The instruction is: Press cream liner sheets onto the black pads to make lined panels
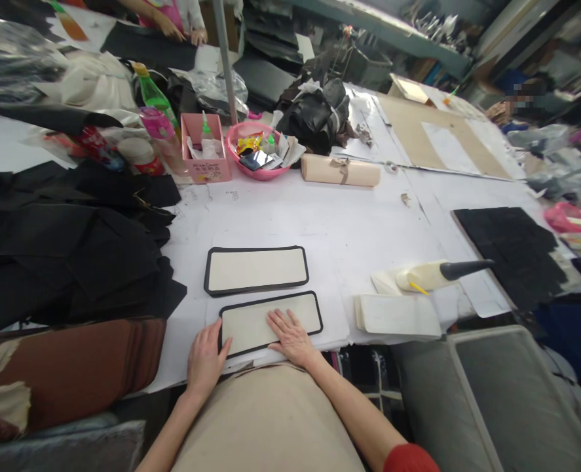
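A cream rectangular panel with a black border (251, 328) lies flat on the white-covered table close to my body. My right hand (293, 337) rests palm down on its middle, fingers spread. At the panel's left end is my left hand (207, 357), its thumb apart from the fingers and its fingertips touching the edge. Just beyond lies a second black-bordered cream panel (258, 269), touched by neither hand. To the right are a stack of off-white pieces (398, 316) and a pale bottle with a dark nozzle (425, 275).
Black sheets (64, 242) pile up at left, above a stack of brown panels (84, 367). A pink box (206, 167), a pink basket (255, 172) and a beige roll (340, 172) line the back. Another black stack (511, 249) lies right. Across the table a person's hands show.
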{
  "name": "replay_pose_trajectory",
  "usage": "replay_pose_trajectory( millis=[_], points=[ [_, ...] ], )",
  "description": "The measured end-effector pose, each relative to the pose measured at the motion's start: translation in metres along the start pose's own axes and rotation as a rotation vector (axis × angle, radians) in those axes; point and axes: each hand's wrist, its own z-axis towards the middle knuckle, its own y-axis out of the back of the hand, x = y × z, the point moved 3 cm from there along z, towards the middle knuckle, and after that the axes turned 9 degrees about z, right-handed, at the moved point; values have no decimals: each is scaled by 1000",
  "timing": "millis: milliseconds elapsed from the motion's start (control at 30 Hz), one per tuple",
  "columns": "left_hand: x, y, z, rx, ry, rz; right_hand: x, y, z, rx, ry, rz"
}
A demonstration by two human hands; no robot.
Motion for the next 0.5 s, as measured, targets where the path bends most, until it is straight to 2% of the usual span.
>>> replay_pose_trajectory(
  millis=[100, 167, 367, 433, 500],
  points=[
    [5, -7, 3, 40, 146, -171, 3, 7, 1, -16, 11, 46],
    [10, -12, 5, 84, 256, -283, 2, 15, -4, -92, -56, 70],
    [27, -20, 14, 234, 392, -424, -32, 37, -45, -618, -691, 67],
    [30, -20, 17, 239, 425, -458, -45, 37, -55, -700, -794, 155],
    [30, -17, 18, 236, 441, -550, -55, 36, -60, -713, -868, 318]
  ],
)
